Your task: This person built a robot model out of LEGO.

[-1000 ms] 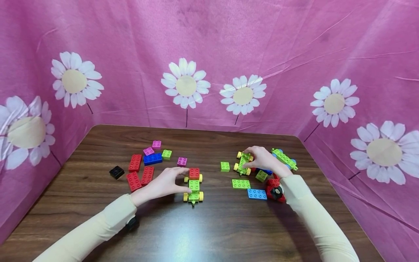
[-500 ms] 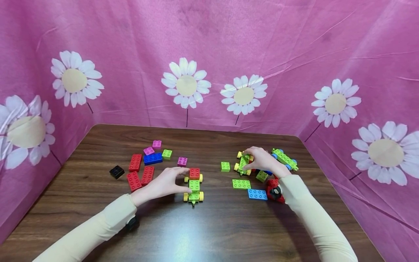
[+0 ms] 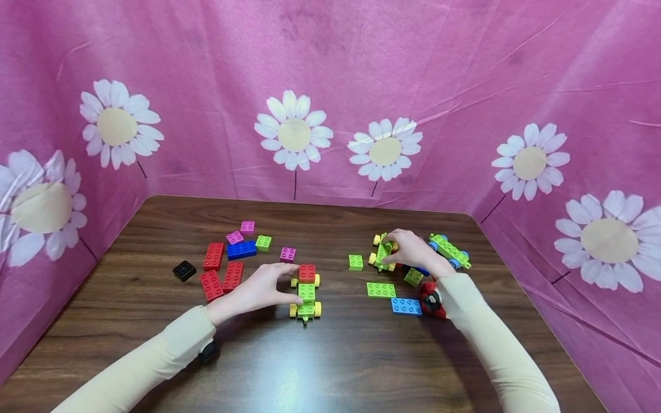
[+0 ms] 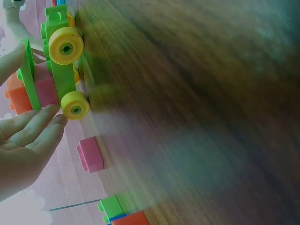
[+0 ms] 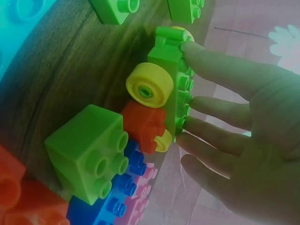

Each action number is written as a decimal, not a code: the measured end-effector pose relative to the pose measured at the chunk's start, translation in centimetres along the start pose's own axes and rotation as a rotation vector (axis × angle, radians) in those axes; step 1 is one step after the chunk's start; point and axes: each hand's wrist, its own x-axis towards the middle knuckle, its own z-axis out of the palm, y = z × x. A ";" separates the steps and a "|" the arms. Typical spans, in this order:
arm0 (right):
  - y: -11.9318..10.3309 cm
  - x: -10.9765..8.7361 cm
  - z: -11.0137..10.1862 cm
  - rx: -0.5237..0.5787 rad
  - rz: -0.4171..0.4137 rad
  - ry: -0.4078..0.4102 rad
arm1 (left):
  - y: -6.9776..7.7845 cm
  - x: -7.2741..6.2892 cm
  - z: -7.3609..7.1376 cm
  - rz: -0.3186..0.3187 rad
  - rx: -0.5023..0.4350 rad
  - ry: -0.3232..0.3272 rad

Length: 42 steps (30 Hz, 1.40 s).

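Observation:
My left hand [image 3: 258, 289] holds a small built toy car [image 3: 306, 310] at the middle of the table, thumb at its near end and fingers at its far end. In the left wrist view, a pink brick [image 4: 45, 85] sits between its wheeled green base [image 4: 64, 77] and a thin green plate [image 4: 29, 79]; a red brick [image 4: 18, 95] tops it. At the right, my right hand [image 3: 413, 250] grips a second green wheeled base [image 3: 383, 252] with yellow wheels. The right wrist view shows the thumb [image 5: 206, 61] at its hitch end and the fingers along its studs.
Red bricks [image 3: 213, 256], a blue brick [image 3: 241, 250], pink bricks [image 3: 247, 227] and a black piece [image 3: 184, 271] lie at left. Near the right hand are a green plate [image 3: 381, 289], a blue plate [image 3: 405, 306], a red piece [image 3: 430, 298] and a blue-wheeled base [image 3: 449, 250].
The right hand and the yellow-wheeled base have shifted slightly away and to the left. My left hand and the built toy car have stayed in place.

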 end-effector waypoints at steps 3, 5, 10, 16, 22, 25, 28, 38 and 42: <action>0.0 0.3 0.1 -0.021 -0.007 -0.003 | 0.0 0.0 0.0 -0.004 -0.003 -0.001; 0.0 0.4 0.1 -0.023 -0.010 -0.013 | 0.0 0.0 0.0 -0.005 -0.004 -0.003; 0.0 0.6 0.0 -0.010 -0.017 -0.042 | 0.0 -0.1 0.0 -0.010 -0.002 -0.007; -0.3 1.1 0.0 -0.003 -0.026 -0.019 | 0.0 0.0 0.0 -0.009 0.000 -0.005; -0.5 2.2 0.4 -0.027 -0.027 0.024 | 0.1 0.0 -0.1 -0.013 0.002 -0.008; -0.7 3.0 0.5 -0.032 -0.022 0.044 | 0.1 0.0 -0.1 -0.011 0.002 -0.009; -1.0 3.7 0.7 -0.026 -0.019 0.062 | 0.1 0.0 -0.1 -0.012 0.003 -0.011; -3.0 6.1 1.4 -0.050 -0.088 0.073 | 0.0 0.0 0.0 -0.017 0.002 -0.012; -4.3 6.5 1.6 -0.080 -0.146 0.061 | 0.1 0.1 -0.1 -0.019 0.003 -0.011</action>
